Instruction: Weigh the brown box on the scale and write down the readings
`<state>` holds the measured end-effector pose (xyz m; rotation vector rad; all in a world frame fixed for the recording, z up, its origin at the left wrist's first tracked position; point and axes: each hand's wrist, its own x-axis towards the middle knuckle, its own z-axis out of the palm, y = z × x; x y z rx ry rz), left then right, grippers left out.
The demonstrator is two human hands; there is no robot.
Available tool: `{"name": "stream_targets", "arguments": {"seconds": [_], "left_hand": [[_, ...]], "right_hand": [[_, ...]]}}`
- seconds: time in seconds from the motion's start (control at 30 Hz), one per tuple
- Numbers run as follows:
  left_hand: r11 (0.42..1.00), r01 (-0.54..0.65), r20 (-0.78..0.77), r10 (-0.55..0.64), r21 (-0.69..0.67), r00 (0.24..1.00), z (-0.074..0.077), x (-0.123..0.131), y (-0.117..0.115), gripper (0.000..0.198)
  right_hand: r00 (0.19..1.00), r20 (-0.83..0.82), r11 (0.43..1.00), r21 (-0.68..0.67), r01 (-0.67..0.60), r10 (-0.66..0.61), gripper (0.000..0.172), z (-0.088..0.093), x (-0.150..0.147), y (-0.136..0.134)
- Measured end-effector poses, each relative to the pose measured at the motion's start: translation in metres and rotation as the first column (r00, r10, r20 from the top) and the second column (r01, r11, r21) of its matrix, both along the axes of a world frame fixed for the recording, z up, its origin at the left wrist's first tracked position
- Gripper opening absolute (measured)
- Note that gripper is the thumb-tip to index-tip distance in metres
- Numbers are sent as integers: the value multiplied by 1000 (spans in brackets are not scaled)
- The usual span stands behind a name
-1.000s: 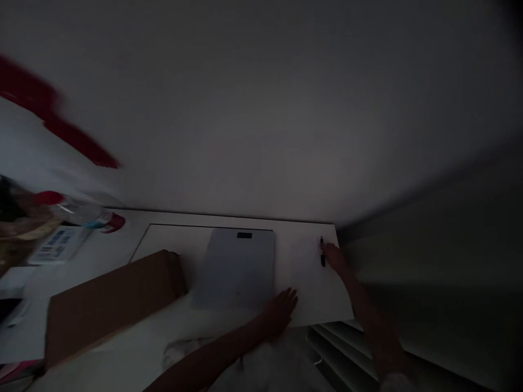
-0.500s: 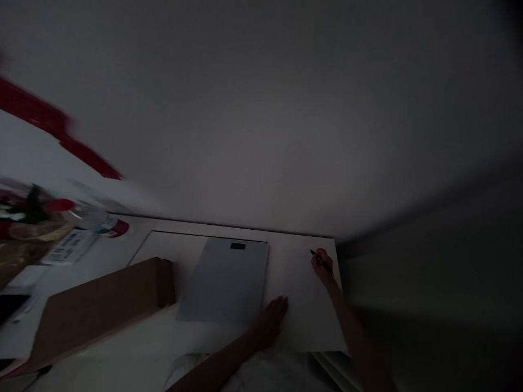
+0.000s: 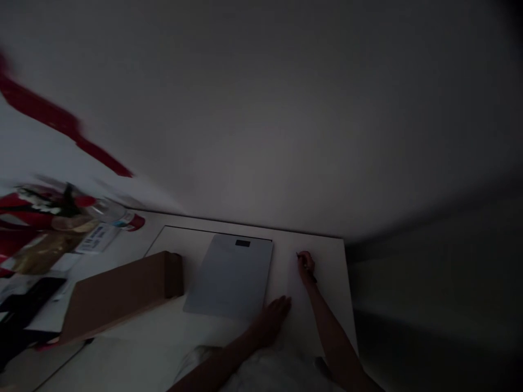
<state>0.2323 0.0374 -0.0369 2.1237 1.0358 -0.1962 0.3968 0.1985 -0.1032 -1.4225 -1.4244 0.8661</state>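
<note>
In the dim head view, my right hand (image 3: pixel 306 265) is closed around a dark pen (image 3: pixel 312 276), its tip pointing up and left, low over the white tabletop (image 3: pixel 327 250). A pale sheet of paper (image 3: pixel 291 283) seems to lie under it, though its edges are hard to make out. My left hand (image 3: pixel 277 318) rests flat, fingers stretched out, by the lower right corner of a flat grey scale (image 3: pixel 235 277) with a small dark display (image 3: pixel 242 243).
Left of the scale lies a long brown cardboard box (image 3: pixel 122 291). Further left are a clear bottle with a red cap (image 3: pixel 108 211), a white printed box (image 3: pixel 98 238), flowers (image 3: pixel 41 201) and dark items (image 3: pixel 36 299). A pale wall (image 3: pixel 265 136) rises behind the table.
My right hand with the pen has moved left, closer to the scale. My left hand stays flat in nearly the same place. The view has shifted slightly, showing more of the left side.
</note>
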Motion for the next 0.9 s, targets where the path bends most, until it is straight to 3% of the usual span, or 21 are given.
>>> {"name": "stream_targets", "arguments": {"seconds": [0.2, 0.73, 0.9], "left_hand": [[1000, -19, 25, 19, 12, 1000, -3, -3, -1, 78], [999, -40, 52, 41, -23, 998, 2, -5, 4, 70], [999, -41, 75, 42, -18, 996, -2, -8, 3, 71]], "right_hand": [[997, 51, 998, -3, 62, -61, 32, -7, -2, -2], [987, 133, 996, 27, 83, -86, 34, -15, -1, 2], [987, 126, 994, 40, 99, -103, 33, -15, -1, 2]]}}
